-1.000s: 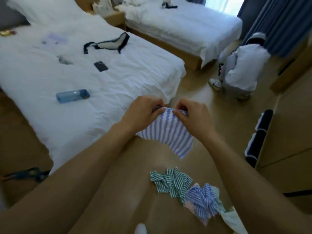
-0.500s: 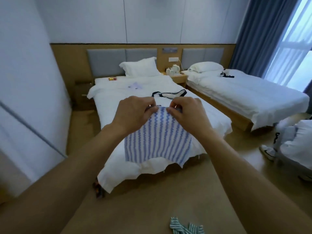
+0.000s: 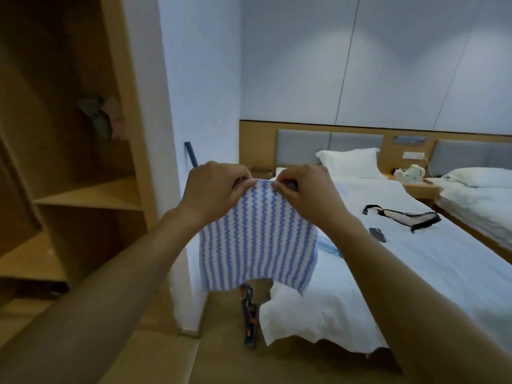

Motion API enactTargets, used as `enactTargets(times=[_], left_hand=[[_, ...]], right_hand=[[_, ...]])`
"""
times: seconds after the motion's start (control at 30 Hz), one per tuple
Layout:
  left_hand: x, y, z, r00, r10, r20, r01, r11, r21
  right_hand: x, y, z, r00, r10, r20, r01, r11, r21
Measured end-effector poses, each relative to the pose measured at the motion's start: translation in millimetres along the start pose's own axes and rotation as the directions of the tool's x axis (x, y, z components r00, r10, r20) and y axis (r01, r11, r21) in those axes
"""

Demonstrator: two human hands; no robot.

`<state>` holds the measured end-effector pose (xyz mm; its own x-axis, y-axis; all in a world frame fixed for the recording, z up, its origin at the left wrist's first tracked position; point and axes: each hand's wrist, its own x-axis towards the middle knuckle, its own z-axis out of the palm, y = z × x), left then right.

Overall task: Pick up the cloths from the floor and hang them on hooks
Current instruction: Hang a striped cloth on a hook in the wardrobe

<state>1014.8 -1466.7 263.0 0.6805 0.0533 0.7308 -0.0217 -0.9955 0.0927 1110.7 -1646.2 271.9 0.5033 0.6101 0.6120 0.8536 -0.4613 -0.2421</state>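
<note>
A blue-and-white wavy-striped cloth (image 3: pixel 257 242) hangs spread out in front of me. My left hand (image 3: pixel 216 189) pinches its top edge on the left and my right hand (image 3: pixel 307 192) pinches the top edge on the right, thumbs close together. Inside the open wooden wardrobe (image 3: pixel 83 195) at the left, a striped cloth (image 3: pixel 95 117) and a pinkish cloth (image 3: pixel 116 117) hang high up; what holds them is too dim to make out. No cloths on the floor are in view.
A white wall corner (image 3: pixel 177 134) stands between the wardrobe and a white bed (image 3: pixel 388 273). On the bed lie a black-trimmed item (image 3: pixel 401 216), a dark phone (image 3: pixel 377 234) and a plastic bottle (image 3: pixel 328 246). A strap (image 3: pixel 249 314) lies on the wooden floor.
The view has swung up and to the left, from the floor pile to the wardrobe and wall. Both hands have kept their pinch on the cloth, which now hangs flat.
</note>
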Motion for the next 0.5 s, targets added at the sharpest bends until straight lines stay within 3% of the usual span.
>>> enactTargets(times=[0.3, 0.5], left_hand=[[-46, -171, -118, 0.996, -0.089, -0.022, 0.091, 0.986, 0.140], [-65, -271, -175, 0.992, -0.126, -0.019, 0.127, 0.983, 0.131]], right_hand=[[93, -167, 95, 0.986, -0.161, -0.046, 0.164, 0.984, 0.075], [143, -258, 145, 0.978, -0.189, -0.083, 0.200, 0.968, 0.153]])
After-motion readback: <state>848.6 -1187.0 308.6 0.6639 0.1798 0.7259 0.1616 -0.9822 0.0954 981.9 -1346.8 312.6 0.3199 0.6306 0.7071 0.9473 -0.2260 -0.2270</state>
